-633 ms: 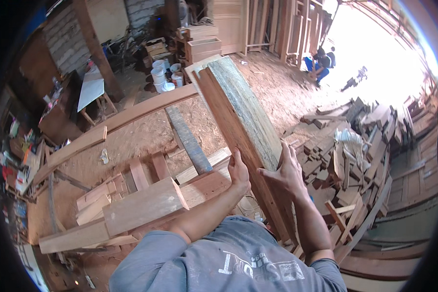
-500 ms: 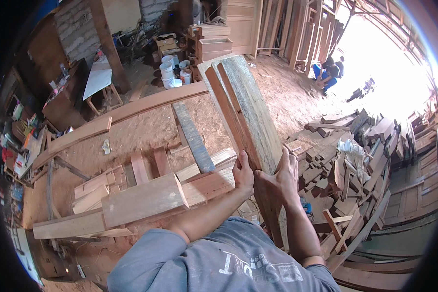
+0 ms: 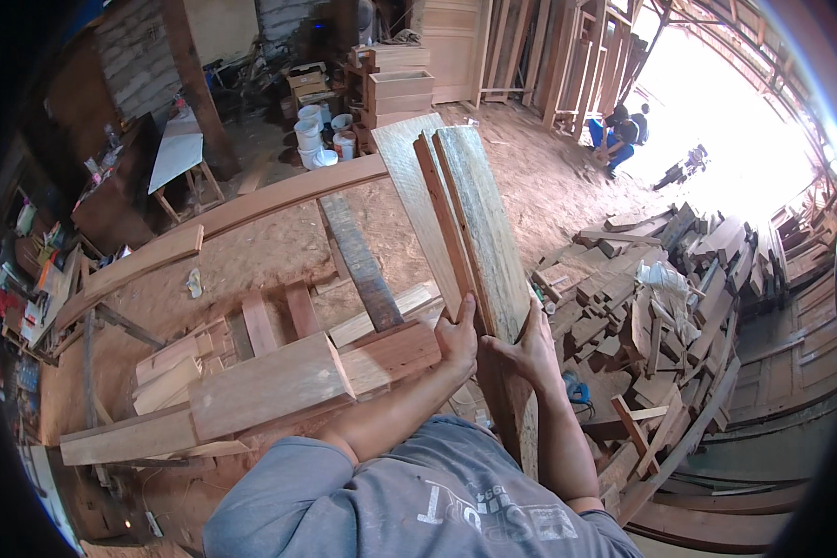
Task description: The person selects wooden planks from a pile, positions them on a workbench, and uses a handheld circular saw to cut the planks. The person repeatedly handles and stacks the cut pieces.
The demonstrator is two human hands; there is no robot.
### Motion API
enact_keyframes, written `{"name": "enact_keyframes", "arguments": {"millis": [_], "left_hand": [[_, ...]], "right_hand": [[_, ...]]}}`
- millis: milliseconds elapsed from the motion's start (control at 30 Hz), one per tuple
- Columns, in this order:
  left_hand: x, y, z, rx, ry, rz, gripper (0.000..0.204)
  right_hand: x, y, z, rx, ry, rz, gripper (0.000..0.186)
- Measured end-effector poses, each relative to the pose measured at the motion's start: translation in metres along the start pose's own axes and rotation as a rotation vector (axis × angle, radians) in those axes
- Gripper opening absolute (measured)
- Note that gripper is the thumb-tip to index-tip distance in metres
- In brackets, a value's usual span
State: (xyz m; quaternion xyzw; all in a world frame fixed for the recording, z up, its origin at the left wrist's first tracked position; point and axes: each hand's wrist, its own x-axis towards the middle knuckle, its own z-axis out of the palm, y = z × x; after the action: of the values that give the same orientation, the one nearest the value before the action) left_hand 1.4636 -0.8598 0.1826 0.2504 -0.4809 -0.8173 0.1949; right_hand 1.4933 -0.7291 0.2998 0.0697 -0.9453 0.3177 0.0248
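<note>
A bundle of long wooden boards (image 3: 483,214) stands steeply in front of me, its lower end against my shirt and its upper end pointing away. The boards are pressed together at my hands, and their far ends fan slightly apart. A pale, wide board (image 3: 412,177) forms the left side of the bundle. My left hand (image 3: 457,337) is closed on the left side of the boards, thumb up along the edge. My right hand (image 3: 528,352) grips the right side, its thumb across the near edges. The fingers behind the boards are hidden.
Thick planks (image 3: 265,386) lie stacked at left, with a dark weathered plank (image 3: 363,265) across them. At right is a heap of offcuts (image 3: 623,307) beside a blue tool (image 3: 577,389). White buckets (image 3: 308,135) stand at the back. A person (image 3: 614,139) crouches near the bright opening.
The bundle has turned a little more upright and its far ends have spread slightly. Both hands still hold it and have shifted slightly left in view.
</note>
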Motion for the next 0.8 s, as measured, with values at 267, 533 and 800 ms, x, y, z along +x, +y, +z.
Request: {"name": "enact_keyframes", "arguments": {"millis": [267,533,800], "left_hand": [[-0.016,0.030,0.027,-0.073,-0.163,0.011,0.063],[0.000,0.080,0.082,0.230,-0.318,0.215,0.056],[0.034,0.184,0.171,0.487,-0.511,0.363,0.062]], "right_hand": [[-0.001,0.012,-0.025,0.095,0.107,0.050,0.130],[0.015,0.039,-0.073,0.019,0.304,-0.003,0.136],[0.021,0.086,-0.132,0.234,0.683,0.062,0.131]]}}
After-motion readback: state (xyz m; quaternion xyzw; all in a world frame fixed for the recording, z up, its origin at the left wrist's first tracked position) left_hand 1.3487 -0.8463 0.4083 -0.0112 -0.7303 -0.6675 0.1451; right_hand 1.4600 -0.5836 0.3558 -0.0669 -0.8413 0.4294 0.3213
